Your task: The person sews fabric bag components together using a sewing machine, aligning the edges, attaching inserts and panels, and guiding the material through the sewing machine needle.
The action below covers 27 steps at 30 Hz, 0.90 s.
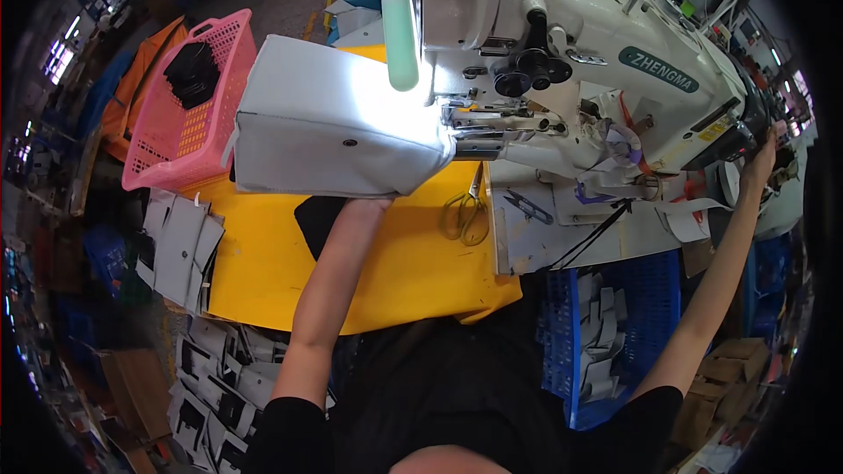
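Note:
A grey box-shaped fabric piece with a small dark eyelet sits at the needle end of a white sewing machine. Its right edge meets the metal parts of the machine, under a bright lamp. My left hand reaches beneath or inside this piece from the front; only the wrist area shows, and the fingers are hidden. Far to the right, my right hand is up against the dark handwheel at the machine's end, its fingers closed around the rim.
Scissors and thread snips lie on the work surface, partly covered by yellow sheet. A pink basket holds black pieces. Grey pieces are stacked left. A blue crate with grey strips stands below the table.

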{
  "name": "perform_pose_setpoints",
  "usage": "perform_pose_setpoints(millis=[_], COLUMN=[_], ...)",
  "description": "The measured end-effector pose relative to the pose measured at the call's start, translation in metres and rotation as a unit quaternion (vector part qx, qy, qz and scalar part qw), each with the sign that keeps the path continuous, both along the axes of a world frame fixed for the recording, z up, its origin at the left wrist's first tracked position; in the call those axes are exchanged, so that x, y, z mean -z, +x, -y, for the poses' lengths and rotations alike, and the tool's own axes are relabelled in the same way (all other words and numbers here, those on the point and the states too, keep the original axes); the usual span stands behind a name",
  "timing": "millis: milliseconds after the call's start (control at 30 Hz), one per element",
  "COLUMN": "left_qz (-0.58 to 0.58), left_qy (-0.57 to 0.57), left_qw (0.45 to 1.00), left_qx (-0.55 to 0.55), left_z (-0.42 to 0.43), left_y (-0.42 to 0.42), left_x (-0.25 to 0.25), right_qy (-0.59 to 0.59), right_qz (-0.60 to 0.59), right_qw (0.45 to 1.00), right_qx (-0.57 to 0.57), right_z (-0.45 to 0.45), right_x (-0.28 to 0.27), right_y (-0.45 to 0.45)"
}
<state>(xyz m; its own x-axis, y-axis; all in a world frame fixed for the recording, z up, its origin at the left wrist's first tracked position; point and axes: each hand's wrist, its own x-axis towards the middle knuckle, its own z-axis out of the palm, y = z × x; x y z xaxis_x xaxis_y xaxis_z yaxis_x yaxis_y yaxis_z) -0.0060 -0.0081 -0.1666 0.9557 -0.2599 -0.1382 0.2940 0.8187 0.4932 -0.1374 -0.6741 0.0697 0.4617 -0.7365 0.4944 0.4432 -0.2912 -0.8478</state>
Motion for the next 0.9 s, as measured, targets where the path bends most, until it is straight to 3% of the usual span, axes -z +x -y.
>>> perform_pose_setpoints(millis=[200, 333, 367, 433, 467, 533, 567, 633, 667, 733, 800, 900], left_qz=[-0.046, -0.123, -0.108, -0.074, -0.073, -0.007, -0.009, 0.095, 0.147, 0.157, 0.181, 0.174], left_qy=[-0.012, 0.098, 0.160, 0.285, 0.286, 0.405, 0.406, 0.468, 0.494, 0.446, 0.353, 0.322], left_qw=[0.999, 0.984, 0.981, 0.951, 0.951, 0.909, 0.908, 0.874, 0.853, 0.874, 0.904, 0.921], left_qx=[0.005, 0.077, 0.021, -0.089, -0.091, -0.097, -0.097, -0.087, -0.083, -0.112, -0.161, -0.135], left_z=[0.011, 0.007, 0.006, 0.004, 0.001, -0.006, -0.012, -0.025, -0.026, -0.023, -0.020, -0.015], left_y=[0.014, -0.001, -0.006, -0.018, -0.026, -0.043, -0.049, -0.060, -0.062, -0.066, -0.068, -0.068], left_x=[-0.005, -0.024, -0.016, -0.005, -0.008, -0.016, -0.013, -0.004, -0.001, -0.001, -0.004, -0.016], right_qy=[0.013, -0.075, -0.078, -0.205, -0.265, -0.234, -0.203, -0.171, -0.157, -0.125, -0.158, -0.145], right_qz=[-0.109, -0.250, -0.249, -0.358, -0.408, -0.395, -0.382, -0.370, -0.295, -0.140, 0.010, -0.037], right_qw=[0.993, 0.963, 0.963, 0.910, 0.873, 0.888, 0.901, 0.910, 0.941, 0.982, 0.987, 0.988], right_qx=[0.040, 0.071, 0.068, 0.037, 0.023, -0.012, -0.044, -0.076, -0.052, -0.004, 0.042, 0.031], right_z=[0.036, 0.055, 0.071, 0.118, 0.130, 0.112, 0.091, 0.045, 0.017, -0.016, -0.012, -0.001], right_x=[-0.035, -0.071, -0.081, -0.099, -0.103, -0.101, -0.097, -0.087, -0.077, -0.048, 0.022, 0.034], right_y=[0.006, 0.024, 0.031, 0.051, 0.055, 0.058, 0.057, 0.051, 0.043, 0.021, -0.002, -0.028])
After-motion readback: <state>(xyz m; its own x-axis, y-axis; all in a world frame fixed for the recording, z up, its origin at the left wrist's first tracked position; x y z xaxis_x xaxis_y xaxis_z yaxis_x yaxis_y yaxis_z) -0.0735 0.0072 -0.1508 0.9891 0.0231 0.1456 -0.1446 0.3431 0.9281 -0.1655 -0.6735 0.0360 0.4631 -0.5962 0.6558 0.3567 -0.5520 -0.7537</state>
